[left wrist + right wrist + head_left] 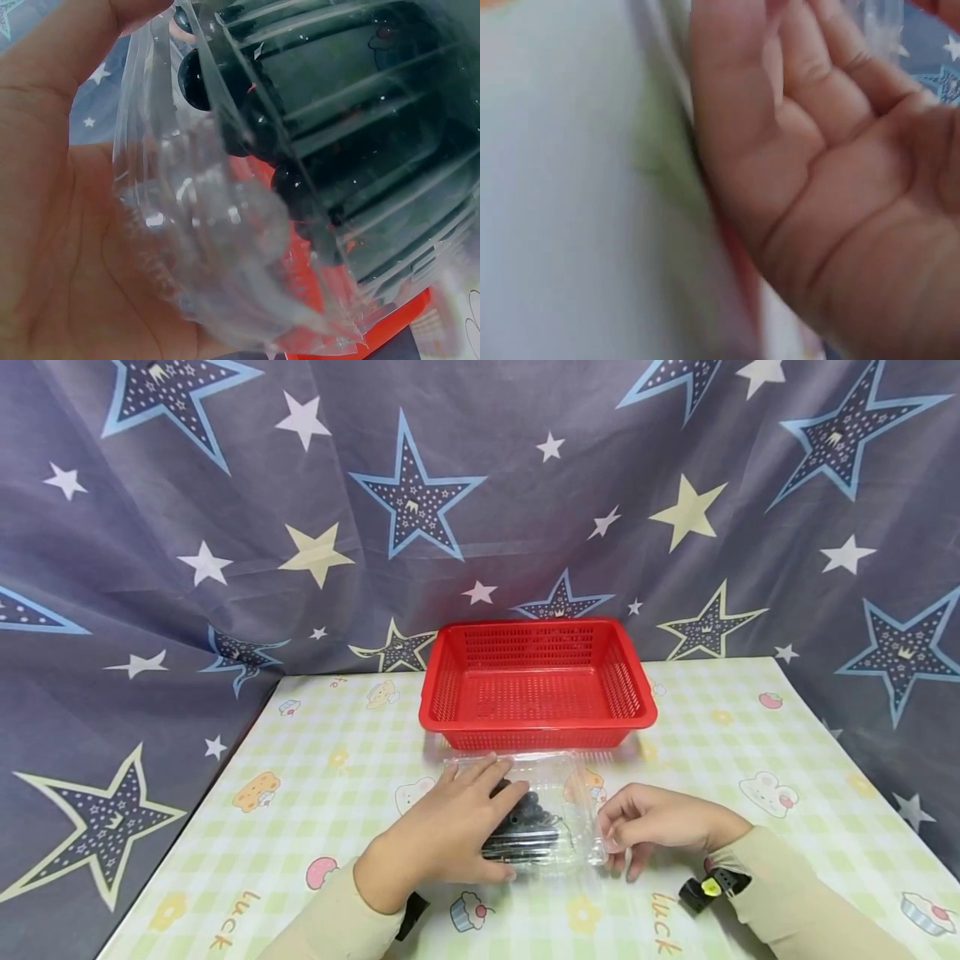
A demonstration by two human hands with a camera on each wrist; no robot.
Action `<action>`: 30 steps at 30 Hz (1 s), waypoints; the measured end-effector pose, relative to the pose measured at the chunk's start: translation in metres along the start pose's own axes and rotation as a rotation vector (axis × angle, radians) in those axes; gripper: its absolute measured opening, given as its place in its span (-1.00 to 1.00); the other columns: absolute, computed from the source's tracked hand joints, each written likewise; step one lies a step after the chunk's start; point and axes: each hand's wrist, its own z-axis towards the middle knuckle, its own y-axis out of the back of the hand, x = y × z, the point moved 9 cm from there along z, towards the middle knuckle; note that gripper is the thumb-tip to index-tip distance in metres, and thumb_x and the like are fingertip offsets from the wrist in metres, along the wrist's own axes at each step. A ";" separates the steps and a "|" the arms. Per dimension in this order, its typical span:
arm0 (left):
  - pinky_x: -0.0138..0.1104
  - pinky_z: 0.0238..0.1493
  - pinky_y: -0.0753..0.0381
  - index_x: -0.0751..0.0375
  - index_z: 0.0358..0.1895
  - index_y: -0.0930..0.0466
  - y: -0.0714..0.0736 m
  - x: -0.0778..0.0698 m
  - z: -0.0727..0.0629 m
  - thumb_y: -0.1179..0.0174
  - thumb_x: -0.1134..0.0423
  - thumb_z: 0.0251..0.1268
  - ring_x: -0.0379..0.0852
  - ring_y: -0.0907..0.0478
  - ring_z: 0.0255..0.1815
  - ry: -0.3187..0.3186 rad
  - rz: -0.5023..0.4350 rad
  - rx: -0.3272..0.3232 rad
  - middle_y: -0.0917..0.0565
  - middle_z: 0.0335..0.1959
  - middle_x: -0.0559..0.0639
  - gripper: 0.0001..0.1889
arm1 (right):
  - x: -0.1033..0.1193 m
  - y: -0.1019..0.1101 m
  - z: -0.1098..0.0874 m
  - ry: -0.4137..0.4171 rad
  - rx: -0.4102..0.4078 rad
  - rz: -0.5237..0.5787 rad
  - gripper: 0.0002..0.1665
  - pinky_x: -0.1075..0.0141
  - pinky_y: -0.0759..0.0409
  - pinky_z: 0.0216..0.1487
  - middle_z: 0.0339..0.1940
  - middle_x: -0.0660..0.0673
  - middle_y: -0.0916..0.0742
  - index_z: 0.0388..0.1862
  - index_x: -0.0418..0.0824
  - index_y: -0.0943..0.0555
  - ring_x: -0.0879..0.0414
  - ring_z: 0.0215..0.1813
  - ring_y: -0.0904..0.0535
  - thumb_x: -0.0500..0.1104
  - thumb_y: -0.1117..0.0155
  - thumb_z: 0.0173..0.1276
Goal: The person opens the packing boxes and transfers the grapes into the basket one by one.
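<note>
In the head view, a clear plastic box (551, 768) lies on the table with dark round fruit (529, 814), like grapes, showing through it. My left hand (442, 831) grips the box from its left side, fingers spread across the top and thumb at the near edge. At the opposite end, my right hand (652, 818) pinches the edge of the clear plastic between thumb and fingers. The left wrist view shows the ribbed box wall (360, 112) close up beside my palm. In the right wrist view, the curled fingers (810, 60) hide most of the pinched edge.
Just behind the box stands a red perforated basket (536, 725). A checked tablecloth (360, 752) with cartoon prints covers the table. Behind the table hangs a dark curtain (525, 510) with stars.
</note>
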 end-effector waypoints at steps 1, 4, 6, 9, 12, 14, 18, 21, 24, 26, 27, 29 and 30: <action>0.35 0.42 -0.33 -0.03 0.55 -0.29 0.000 0.000 0.000 -0.41 -0.41 0.03 0.21 -0.27 0.59 -0.001 -0.001 0.000 -0.31 0.58 0.16 0.02 | -0.002 -0.001 0.000 0.016 0.021 0.033 -0.77 0.05 -0.80 -0.25 -0.31 -0.39 -0.79 -0.20 -0.63 -0.54 0.08 -0.30 -0.75 -0.37 -0.14 0.41; 0.35 0.41 -0.34 -0.03 0.54 -0.30 0.000 -0.001 0.000 -0.41 -0.40 0.04 0.20 -0.27 0.58 -0.005 0.000 -0.003 -0.31 0.58 0.16 0.01 | -0.007 -0.005 0.002 0.060 0.075 0.115 -0.72 0.11 -0.80 -0.21 -0.28 -0.29 -0.83 -0.16 -0.71 -0.50 0.11 -0.28 -0.77 -0.39 -0.13 0.42; 0.35 0.41 -0.35 -0.03 0.54 -0.30 -0.001 -0.001 0.001 -0.41 -0.40 0.04 0.20 -0.28 0.58 -0.008 0.000 -0.004 -0.31 0.58 0.16 0.01 | -0.009 -0.006 0.002 0.082 0.091 0.151 -0.72 0.13 -0.80 -0.16 -0.26 -0.25 -0.84 -0.14 -0.73 -0.50 0.13 -0.26 -0.78 -0.41 -0.13 0.41; 0.33 0.41 -0.35 -0.04 0.55 -0.30 -0.001 0.000 0.001 -0.41 -0.40 0.04 0.18 -0.28 0.58 -0.008 0.003 -0.005 -0.31 0.58 0.15 0.01 | -0.010 -0.004 0.003 0.064 0.089 0.164 -0.71 0.13 -0.79 -0.09 -0.24 -0.20 -0.85 -0.10 -0.71 -0.55 0.16 -0.24 -0.79 -0.40 -0.16 0.40; 0.32 0.41 -0.36 -0.04 0.55 -0.30 -0.001 0.002 0.001 -0.41 -0.40 0.05 0.16 -0.30 0.57 -0.008 0.008 -0.003 -0.32 0.58 0.15 0.01 | -0.010 -0.002 0.005 0.056 0.085 0.157 -0.76 0.11 -0.79 -0.05 -0.24 -0.17 -0.85 -0.10 -0.59 -0.66 0.16 -0.22 -0.80 -0.41 -0.17 0.39; 0.31 0.42 -0.37 -0.05 0.55 -0.30 -0.002 0.003 0.001 -0.41 -0.41 0.05 0.16 -0.31 0.57 -0.004 0.008 0.001 -0.33 0.58 0.14 0.01 | -0.011 -0.001 0.007 0.025 0.083 0.155 -0.78 0.09 -0.78 -0.03 -0.24 -0.15 -0.86 -0.11 -0.50 -0.71 0.16 -0.22 -0.80 -0.39 -0.19 0.39; 0.31 0.42 -0.37 -0.04 0.55 -0.31 -0.003 0.004 0.000 -0.42 -0.39 0.06 0.15 -0.30 0.57 0.002 -0.004 0.008 -0.32 0.57 0.14 0.00 | -0.009 -0.002 0.009 0.058 0.100 0.165 -0.76 0.05 -0.78 -0.04 -0.25 -0.16 -0.85 -0.11 -0.60 -0.67 0.12 -0.21 -0.81 -0.42 -0.18 0.38; 0.32 0.42 -0.36 -0.04 0.55 -0.30 -0.001 0.004 0.001 -0.42 -0.39 0.06 0.15 -0.31 0.57 0.003 -0.007 0.003 -0.33 0.57 0.14 0.00 | -0.006 -0.001 0.009 0.085 0.101 0.169 -0.72 0.05 -0.78 -0.07 -0.25 -0.19 -0.86 -0.11 -0.73 -0.58 0.10 -0.22 -0.82 -0.43 -0.17 0.38; 0.33 0.41 -0.36 -0.04 0.55 -0.30 0.000 0.004 0.003 -0.41 -0.40 0.06 0.14 -0.31 0.57 0.000 0.000 0.000 -0.33 0.57 0.14 0.00 | -0.006 0.000 0.008 0.089 0.088 0.177 -0.70 0.04 -0.78 -0.07 -0.26 -0.20 -0.86 -0.12 -0.77 -0.56 0.08 -0.22 -0.83 -0.44 -0.19 0.36; 0.33 0.41 -0.36 -0.04 0.56 -0.30 0.000 0.003 0.003 -0.40 -0.41 0.07 0.14 -0.32 0.57 -0.002 0.007 0.003 -0.33 0.57 0.14 0.00 | -0.007 0.000 0.007 0.083 0.079 0.178 -0.71 0.03 -0.78 -0.06 -0.27 -0.20 -0.86 -0.13 -0.75 -0.58 0.07 -0.21 -0.83 -0.44 -0.20 0.35; 0.32 0.41 -0.37 -0.04 0.56 -0.30 0.000 0.003 0.003 -0.40 -0.41 0.07 0.14 -0.32 0.57 -0.003 0.008 0.005 -0.33 0.57 0.15 0.01 | -0.008 0.000 0.007 0.079 0.075 0.178 -0.72 0.02 -0.78 -0.05 -0.27 -0.20 -0.86 -0.13 -0.74 -0.59 0.06 -0.21 -0.83 -0.44 -0.20 0.35; 0.32 0.41 -0.37 -0.04 0.56 -0.30 0.000 0.002 0.003 -0.40 -0.42 0.07 0.14 -0.32 0.57 -0.005 0.009 0.009 -0.33 0.57 0.15 0.01 | -0.009 0.000 0.006 0.071 0.068 0.177 -0.73 0.00 -0.77 -0.04 -0.27 -0.20 -0.86 -0.14 -0.72 -0.60 0.05 -0.20 -0.83 -0.44 -0.21 0.34; 0.32 0.41 -0.38 -0.05 0.56 -0.29 0.000 0.001 0.003 -0.40 -0.42 0.07 0.14 -0.32 0.57 -0.004 0.009 0.010 -0.33 0.57 0.15 0.01 | -0.009 0.000 0.006 0.069 0.065 0.175 -0.74 0.00 -0.77 -0.04 -0.27 -0.21 -0.86 -0.14 -0.71 -0.61 0.04 -0.19 -0.83 -0.43 -0.21 0.34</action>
